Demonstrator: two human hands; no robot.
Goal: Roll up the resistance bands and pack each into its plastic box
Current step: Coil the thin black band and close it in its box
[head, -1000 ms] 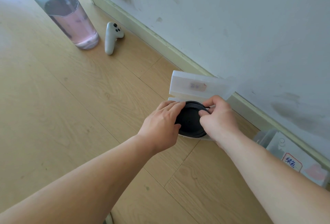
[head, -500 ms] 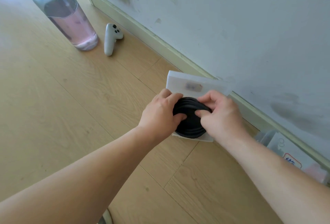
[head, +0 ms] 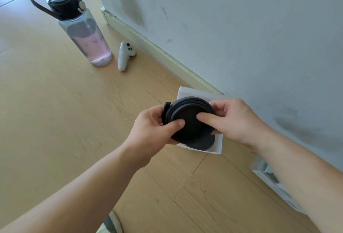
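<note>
Packing is the step in hand: the coiled black resistance band sits between both hands, right over the open white plastic box that lies on the floor close to the wall. The left hand grips the coil's left edge, thumb pressed on its flat face and fingers curled beneath. The right hand pinches the opposite edge the same way, its thumb laid across the top. The lowest loops seem to sag into the box, though I cannot tell whether they touch its bottom. A loose tail of band juts up beside the left thumb, so the roll looks ready to spring open.

My judgement is that the next move calls for squeezing the coil tight, tucking that tail in, and pressing the whole roll flat inside the walls before either hand lets go.

A water bottle and a white controller stand well apart up the floor. A second box is partly hidden behind the right forearm.
</note>
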